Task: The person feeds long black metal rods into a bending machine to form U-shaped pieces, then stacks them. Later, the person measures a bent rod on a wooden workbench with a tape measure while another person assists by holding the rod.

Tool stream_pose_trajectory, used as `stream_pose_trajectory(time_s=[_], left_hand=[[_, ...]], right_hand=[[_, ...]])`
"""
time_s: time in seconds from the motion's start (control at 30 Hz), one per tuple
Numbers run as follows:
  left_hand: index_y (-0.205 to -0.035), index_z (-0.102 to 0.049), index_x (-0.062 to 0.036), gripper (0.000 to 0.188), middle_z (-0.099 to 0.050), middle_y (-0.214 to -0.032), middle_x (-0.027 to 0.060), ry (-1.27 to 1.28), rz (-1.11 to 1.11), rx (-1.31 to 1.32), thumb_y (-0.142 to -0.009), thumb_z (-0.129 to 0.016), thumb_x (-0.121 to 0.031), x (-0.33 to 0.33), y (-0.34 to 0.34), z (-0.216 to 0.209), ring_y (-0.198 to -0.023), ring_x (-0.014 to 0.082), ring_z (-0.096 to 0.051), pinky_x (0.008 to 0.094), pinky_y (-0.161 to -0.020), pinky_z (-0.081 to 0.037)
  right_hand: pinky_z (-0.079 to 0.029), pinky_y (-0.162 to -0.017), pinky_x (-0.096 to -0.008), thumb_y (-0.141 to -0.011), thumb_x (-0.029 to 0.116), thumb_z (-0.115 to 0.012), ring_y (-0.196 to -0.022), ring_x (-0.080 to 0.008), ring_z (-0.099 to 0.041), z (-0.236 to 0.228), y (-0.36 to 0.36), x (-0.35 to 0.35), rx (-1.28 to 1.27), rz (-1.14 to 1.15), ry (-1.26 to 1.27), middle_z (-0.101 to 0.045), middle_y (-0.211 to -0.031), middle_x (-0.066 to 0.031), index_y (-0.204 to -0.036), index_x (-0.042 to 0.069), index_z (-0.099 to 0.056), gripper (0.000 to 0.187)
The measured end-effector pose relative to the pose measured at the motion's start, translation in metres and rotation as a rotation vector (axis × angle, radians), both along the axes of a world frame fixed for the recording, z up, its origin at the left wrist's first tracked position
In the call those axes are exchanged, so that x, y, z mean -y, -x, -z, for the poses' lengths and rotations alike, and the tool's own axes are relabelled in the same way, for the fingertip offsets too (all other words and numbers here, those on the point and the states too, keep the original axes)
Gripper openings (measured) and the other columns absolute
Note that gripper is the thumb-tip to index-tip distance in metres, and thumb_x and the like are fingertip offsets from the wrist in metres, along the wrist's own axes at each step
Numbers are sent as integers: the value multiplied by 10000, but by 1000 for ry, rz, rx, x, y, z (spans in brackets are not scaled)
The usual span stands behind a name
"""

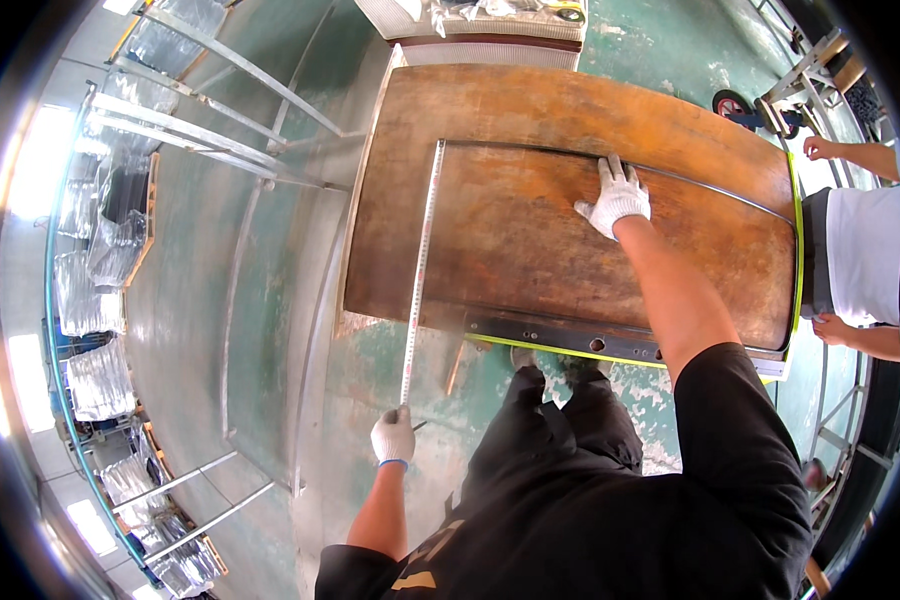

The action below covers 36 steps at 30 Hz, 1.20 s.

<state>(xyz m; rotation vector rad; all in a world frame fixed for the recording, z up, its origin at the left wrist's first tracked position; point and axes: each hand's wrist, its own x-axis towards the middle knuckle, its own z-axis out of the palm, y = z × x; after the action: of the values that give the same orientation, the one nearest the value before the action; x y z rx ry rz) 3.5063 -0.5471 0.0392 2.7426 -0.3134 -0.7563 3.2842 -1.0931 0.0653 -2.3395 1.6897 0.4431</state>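
My left hand [393, 437], in a white knitted glove, is closed round the near end of a long white measuring tape [420, 265] in front of the table. A short dark piece pokes out beside that hand; its kind is too small to tell. The tape runs away from me over the brown worn tabletop [530, 230] and meets the left end of a thin dark metal strip [710, 183]. That strip lies across the top toward the right edge. My right hand [618, 198], gloved too, lies with fingers spread, fingertips on the strip.
A dark metal bar with holes [560, 338] lines the table's near edge, with a yellow-green edge below it. At the right end stands a person [865, 255], both hands beside the table. Metal frames [210, 130] and wrapped stacks [100, 380] are at left. Another table [490, 50] adjoins behind.
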Motion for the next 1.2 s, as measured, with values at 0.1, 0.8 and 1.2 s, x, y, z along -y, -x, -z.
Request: stream_pose_trajectory(time_s=[0.1,0.8,1.2], left_hand=[[-1041,-768,23,435,-748,-912,253,4,3,1,-1008,-655,-395,0,-1,1,-874,368,-750,435,-812,-559],[-1004,-761,51,398,-768,-870,203,133,-92,-54,-1002,-688,-340,-23,-7,24,-823,255,-740,391,-782,-560],[-987,-738,31,352,-762,-932,239,313,90,187,-1036,-673,-312,92,-90,10,-860,405,-731,501,-803,-555]], right_hand=[[-290,-1283,-538,-971,610,-672,-1635,-329,-207,-2,0,0,-4,5,-9,-127,-1805,-53,-1716,139,-199,1000],[-278,-1286,-566,-937,584,-701,-1633,-374,-194,-11,2,-8,55,3,12,-159,-1796,-104,-1708,129,-235,1009],[-372,-1232,-501,-950,311,-730,-1473,-398,-465,16,76,-128,601,-83,147,-542,-1549,-209,-1478,53,-563,611]])
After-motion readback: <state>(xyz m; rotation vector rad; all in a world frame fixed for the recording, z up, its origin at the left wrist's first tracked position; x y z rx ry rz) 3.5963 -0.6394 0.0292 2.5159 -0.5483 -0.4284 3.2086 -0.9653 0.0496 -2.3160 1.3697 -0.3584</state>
